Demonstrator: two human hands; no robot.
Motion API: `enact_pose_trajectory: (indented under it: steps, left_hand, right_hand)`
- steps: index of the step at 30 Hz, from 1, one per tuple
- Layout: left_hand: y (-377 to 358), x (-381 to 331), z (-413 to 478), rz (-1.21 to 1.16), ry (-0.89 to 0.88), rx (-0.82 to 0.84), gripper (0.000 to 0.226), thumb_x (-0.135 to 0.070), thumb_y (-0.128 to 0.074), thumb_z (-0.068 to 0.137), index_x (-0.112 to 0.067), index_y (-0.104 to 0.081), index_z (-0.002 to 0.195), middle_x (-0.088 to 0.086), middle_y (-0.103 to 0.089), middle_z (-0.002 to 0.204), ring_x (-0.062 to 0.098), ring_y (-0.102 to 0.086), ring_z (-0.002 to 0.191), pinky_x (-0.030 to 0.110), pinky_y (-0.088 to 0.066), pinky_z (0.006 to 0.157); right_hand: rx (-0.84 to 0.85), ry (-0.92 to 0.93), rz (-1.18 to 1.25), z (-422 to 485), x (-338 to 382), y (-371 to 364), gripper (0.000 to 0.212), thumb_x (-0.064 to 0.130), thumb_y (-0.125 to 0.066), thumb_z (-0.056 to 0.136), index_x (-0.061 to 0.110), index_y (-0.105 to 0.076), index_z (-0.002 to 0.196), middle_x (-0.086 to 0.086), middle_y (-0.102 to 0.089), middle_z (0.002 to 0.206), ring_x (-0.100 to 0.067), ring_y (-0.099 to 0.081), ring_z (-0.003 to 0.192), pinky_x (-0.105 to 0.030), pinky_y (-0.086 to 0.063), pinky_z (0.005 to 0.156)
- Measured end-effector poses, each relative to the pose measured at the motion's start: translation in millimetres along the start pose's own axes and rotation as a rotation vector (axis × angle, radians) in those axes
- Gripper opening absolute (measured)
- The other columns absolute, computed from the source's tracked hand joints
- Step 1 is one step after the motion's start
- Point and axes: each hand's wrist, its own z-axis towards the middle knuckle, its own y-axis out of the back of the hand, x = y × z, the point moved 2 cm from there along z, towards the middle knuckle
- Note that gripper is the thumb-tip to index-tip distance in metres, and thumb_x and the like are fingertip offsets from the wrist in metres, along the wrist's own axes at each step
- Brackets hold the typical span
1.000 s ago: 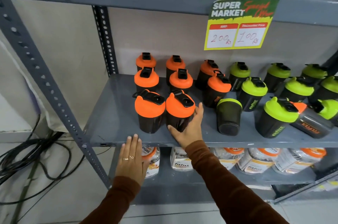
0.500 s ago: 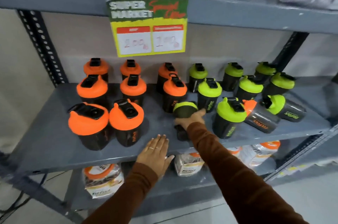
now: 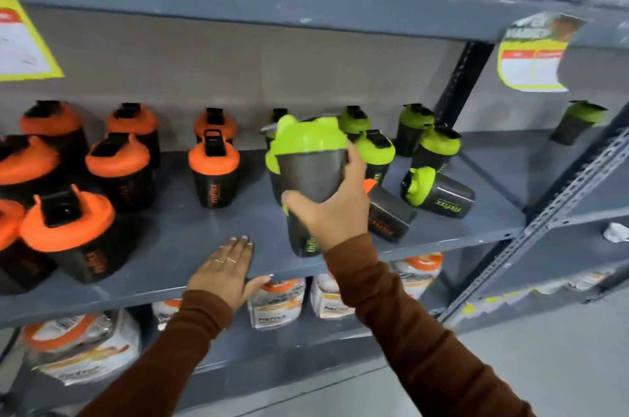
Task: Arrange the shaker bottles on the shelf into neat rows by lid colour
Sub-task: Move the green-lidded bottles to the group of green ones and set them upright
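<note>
The right hand (image 3: pixel 335 209) held a dark shaker bottle with a lime-green lid (image 3: pixel 311 166) lifted above the grey metal shelf (image 3: pixel 211 229), its fingers (image 3: pixel 355 164) wrapped around the body and the thumb across the lower front. The bottle stood roughly upright in the grip, in front of the green-lidded group. The left hand (image 3: pixel 226 272) lay flat on the shelf's front edge, fingers together and extended, thumb hooked below the lip, holding nothing; two thin rings showed on it.

Orange-lidded bottles (image 3: pixel 68 222) filled the left part of the shelf, with one orange-lidded bottle (image 3: pixel 214 171) standing somewhat apart nearer the middle. Green-lidded bottles (image 3: pixel 439 147) stood toward the back right. Just right of the held bottle, a toppled orange-lidded bottle (image 3: pixel 388 215) lay on its side, and beside it a toppled green-lidded bottle (image 3: pixel 439 193) also lay on its side. One more green-lidded bottle (image 3: pixel 578 122) stood alone on the neighbouring shelf bay to the right. Yellow-edged price signs (image 3: pixel 531 55) hung from the shelf above, blurred. Packaged jars with orange lids (image 3: pixel 279 300) sat on the shelf below.
</note>
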Motion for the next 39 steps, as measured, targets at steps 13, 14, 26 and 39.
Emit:
enact_pose_trajectory:
  steps: [13, 14, 26, 39]
  left_hand:
    - [-15.6, 0.9, 8.4, 0.003, 0.092, 0.012, 0.128, -0.083, 0.025, 0.050, -0.005, -0.026, 0.138, 0.014, -0.029, 0.147, 0.028, -0.028, 0.135, 0.038, -0.020, 0.113]
    - [-15.0, 0.9, 7.9, -0.007, 0.103, 0.018, 0.128, -0.084, 0.024, 0.050, -0.005, -0.026, 0.138, 0.015, -0.029, 0.147, 0.028, -0.028, 0.135, 0.038, -0.021, 0.113]
    - [-11.0, -1.4, 6.7, -0.017, 0.133, 0.026, 0.122, -0.084, 0.016, 0.058, -0.003, -0.035, 0.134, 0.019, -0.037, 0.142, 0.032, -0.036, 0.131, 0.042, -0.028, 0.109]
    - [-8.2, -0.9, 8.3, 0.039, 0.131, 0.079, 0.133, -0.080, 0.036, 0.038, -0.011, -0.014, 0.142, 0.008, -0.014, 0.153, 0.021, -0.015, 0.140, 0.032, -0.011, 0.114]
  right_hand:
    - [-0.453, -0.278, -0.021, 77.9, -132.2, 154.7, 0.093, 0.020, -0.084, 0.062, 0.015, -0.030, 0.138, -0.020, -0.042, 0.136, -0.031, -0.036, 0.129, -0.031, -0.030, 0.106]
    - [-0.442, -0.291, -0.037, 79.4, -139.6, 155.7, 0.094, 0.015, -0.084, 0.060, 0.014, -0.031, 0.137, -0.021, -0.043, 0.135, -0.032, -0.039, 0.126, -0.033, -0.034, 0.106]
    - [-0.392, -0.305, -0.005, 72.3, -165.5, 152.0, 0.099, -0.005, -0.074, 0.062, 0.000, -0.013, 0.141, -0.025, -0.030, 0.143, -0.034, -0.033, 0.133, -0.024, -0.024, 0.108]
    - [0.382, 0.007, -1.093, 52.1, -127.0, 67.2, 0.104, 0.023, -0.075, 0.069, 0.008, -0.004, 0.144, -0.020, -0.041, 0.136, -0.037, -0.043, 0.120, -0.046, -0.036, 0.100]
